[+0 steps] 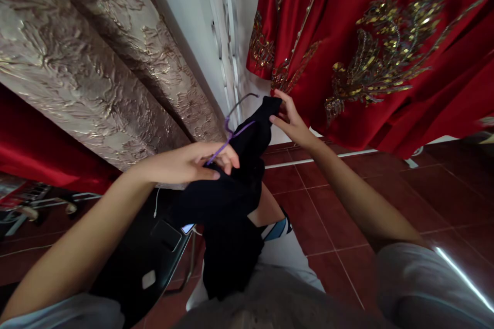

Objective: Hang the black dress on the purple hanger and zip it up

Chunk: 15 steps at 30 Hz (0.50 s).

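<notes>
A black garment [235, 200] hangs down in front of me, over my lap. My left hand [200, 160] is closed on it near its top, together with a thin purple hanger [235, 118] whose hook rises toward the wall. My right hand [290, 122] pinches the garment's upper corner, held higher and further out. Both arms reach forward over my legs.
A red gown with gold embroidery [386, 51] hangs at the right. Beige brocade fabric [96, 61] hangs at the left, with red cloth [34, 154] below it. A black chair [150, 252] stands at my left on the dark red tiled floor [386, 185]. White door frame [227, 36] is ahead.
</notes>
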Tool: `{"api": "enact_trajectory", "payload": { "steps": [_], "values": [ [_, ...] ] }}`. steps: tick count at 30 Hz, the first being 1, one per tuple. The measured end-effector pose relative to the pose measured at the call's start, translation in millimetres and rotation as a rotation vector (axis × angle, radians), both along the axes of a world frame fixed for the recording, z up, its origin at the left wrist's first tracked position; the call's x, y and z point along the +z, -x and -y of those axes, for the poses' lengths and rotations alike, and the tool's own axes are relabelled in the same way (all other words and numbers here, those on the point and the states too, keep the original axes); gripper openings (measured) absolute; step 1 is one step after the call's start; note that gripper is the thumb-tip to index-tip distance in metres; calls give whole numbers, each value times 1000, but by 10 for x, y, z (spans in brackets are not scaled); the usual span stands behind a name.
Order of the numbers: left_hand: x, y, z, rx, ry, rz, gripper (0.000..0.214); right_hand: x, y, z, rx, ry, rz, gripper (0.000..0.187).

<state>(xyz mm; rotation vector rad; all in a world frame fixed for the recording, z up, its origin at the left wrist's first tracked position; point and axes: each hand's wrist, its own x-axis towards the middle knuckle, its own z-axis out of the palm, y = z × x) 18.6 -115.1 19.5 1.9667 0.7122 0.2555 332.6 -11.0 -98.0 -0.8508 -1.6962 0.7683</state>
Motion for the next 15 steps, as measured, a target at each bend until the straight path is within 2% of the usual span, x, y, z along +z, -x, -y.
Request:
{"api": "enact_trajectory", "payload": {
  "steps": [1, 3, 5, 7, 9, 11, 13, 15],
  "values": [
    [8, 110, -71, 26, -69, -32, 22, -4, -42, -23, 26, 57, -45, 56],
    [-11, 339, -248, 185, -206, -18, 16, 35, -89, -35, 74, 192, -114, 44],
    [-62, 556, -454, 405, -364, 90, 16, 148, -92, -38, 102, 319, -163, 51],
    [-121, 724, -651, 574, -506, 220, 25, 328, -64, -55, 106, 364, -220, 56],
    [-161, 821, -807, 658, -555, 269, 31, 547, -26, -90, 99, 350, -252, 55],
    [-171, 850, -907, 697, -518, 268, 33, 756, 14, -140, 101, 328, -241, 50],
    [-155, 822, -953, 715, -499, 281, 39, 917, 58, -213, 90, 309, -235, 45],
    [-127, 751, -944, 751, -573, 316, 44, 1024, 104, -315, 47, 278, -268, 43]
  ]
}}
